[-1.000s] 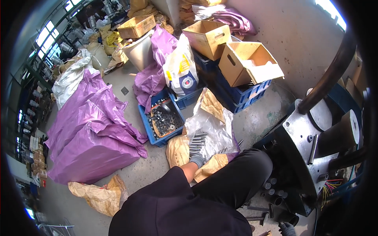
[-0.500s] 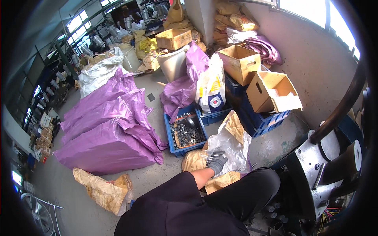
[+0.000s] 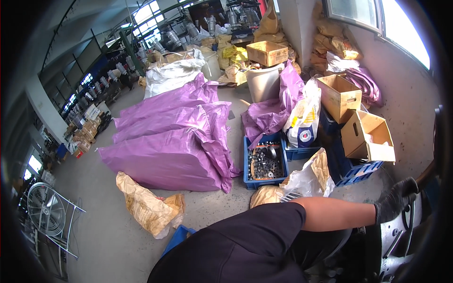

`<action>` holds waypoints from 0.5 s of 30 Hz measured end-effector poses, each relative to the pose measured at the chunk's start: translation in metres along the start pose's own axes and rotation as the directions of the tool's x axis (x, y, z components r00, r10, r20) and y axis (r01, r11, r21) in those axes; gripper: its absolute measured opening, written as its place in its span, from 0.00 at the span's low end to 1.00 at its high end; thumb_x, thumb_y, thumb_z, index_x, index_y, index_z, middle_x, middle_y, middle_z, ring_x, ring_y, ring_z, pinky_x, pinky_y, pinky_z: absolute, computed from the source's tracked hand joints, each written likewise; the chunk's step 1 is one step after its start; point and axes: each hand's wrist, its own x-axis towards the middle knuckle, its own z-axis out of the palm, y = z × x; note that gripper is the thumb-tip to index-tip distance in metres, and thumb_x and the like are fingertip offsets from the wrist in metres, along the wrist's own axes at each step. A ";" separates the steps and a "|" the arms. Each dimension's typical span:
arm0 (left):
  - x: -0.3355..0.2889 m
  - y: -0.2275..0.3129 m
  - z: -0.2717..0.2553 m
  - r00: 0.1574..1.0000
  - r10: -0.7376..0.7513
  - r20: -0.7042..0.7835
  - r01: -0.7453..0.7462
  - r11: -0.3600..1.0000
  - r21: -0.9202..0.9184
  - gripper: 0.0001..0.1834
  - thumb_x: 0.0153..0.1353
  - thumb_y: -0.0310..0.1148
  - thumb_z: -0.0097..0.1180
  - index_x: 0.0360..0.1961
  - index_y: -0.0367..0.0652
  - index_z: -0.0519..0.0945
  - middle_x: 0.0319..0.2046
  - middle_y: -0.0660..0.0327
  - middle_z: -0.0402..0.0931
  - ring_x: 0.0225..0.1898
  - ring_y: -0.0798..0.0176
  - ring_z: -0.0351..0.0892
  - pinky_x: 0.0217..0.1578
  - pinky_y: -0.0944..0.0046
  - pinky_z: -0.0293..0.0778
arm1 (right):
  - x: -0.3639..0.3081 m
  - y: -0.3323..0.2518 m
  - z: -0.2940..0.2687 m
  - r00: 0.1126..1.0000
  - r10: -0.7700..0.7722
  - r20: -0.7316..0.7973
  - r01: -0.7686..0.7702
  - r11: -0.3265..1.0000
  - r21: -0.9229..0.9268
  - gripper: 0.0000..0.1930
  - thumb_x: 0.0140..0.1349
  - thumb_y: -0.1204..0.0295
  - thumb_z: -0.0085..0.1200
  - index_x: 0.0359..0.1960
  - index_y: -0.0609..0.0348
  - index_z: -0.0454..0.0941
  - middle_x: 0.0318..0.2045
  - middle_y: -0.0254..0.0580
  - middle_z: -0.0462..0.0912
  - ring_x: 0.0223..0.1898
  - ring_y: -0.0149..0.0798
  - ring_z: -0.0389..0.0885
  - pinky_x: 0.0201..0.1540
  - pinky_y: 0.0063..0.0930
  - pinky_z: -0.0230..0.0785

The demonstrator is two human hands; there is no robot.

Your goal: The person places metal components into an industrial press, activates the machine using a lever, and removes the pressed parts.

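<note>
My left hand [image 3: 394, 202], in a dark glove, is at the right over the machine [image 3: 394, 240], the bare forearm stretched across my raised leg. Its fingers are curled, close to a thick dark bar [image 3: 428, 173]; whatever they hold is hidden. Below the forearm's line, an opened paper sack [image 3: 319, 167] with a clear plastic liner [image 3: 302, 181] lies on the floor, and thin metal rods [image 3: 290, 196] show at its mouth. Beside it stands a blue crate [image 3: 245, 167] of small dark metal parts [image 3: 268, 162]. My right hand is out of view.
Large purple sacks [image 3: 160, 160] lie left of the crate. A crumpled paper sack [image 3: 148, 205] is on the floor nearer me. Wooden boxes [image 3: 339, 96] sit on blue crates by the wall. A fan [image 3: 46, 210] stands far left.
My left hand has left the rods in the paper sack and moved right to the machine. The view has swung left, so the sacks and crates appear farther right.
</note>
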 end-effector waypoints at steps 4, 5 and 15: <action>-0.062 -0.062 0.083 0.940 -0.322 0.115 0.323 0.946 0.011 0.12 0.63 0.13 0.55 0.42 0.42 0.75 0.34 0.65 0.71 0.40 0.66 0.68 0.40 0.61 0.72 | 0.004 0.007 0.005 0.997 0.034 -0.067 -0.030 0.997 0.068 0.19 0.71 0.72 0.59 0.63 0.59 0.79 0.55 0.45 0.84 0.51 0.41 0.84 0.57 0.33 0.77; -0.077 -0.074 0.088 0.911 -0.385 0.149 0.387 0.922 0.016 0.13 0.63 0.13 0.55 0.44 0.43 0.75 0.35 0.64 0.73 0.39 0.65 0.71 0.40 0.60 0.73 | 0.004 0.009 0.003 0.996 0.038 -0.086 -0.031 0.996 0.084 0.19 0.72 0.71 0.58 0.63 0.60 0.78 0.55 0.45 0.84 0.51 0.41 0.84 0.57 0.32 0.77; -0.152 -0.114 0.053 0.693 -0.285 0.662 -0.268 0.751 0.603 0.15 0.56 0.27 0.68 0.45 0.38 0.83 0.40 0.51 0.85 0.46 0.48 0.86 0.47 0.50 0.79 | -0.008 0.057 -0.036 0.922 0.169 -0.348 -0.076 0.961 0.267 0.21 0.75 0.68 0.53 0.66 0.60 0.76 0.57 0.47 0.83 0.52 0.40 0.84 0.57 0.31 0.78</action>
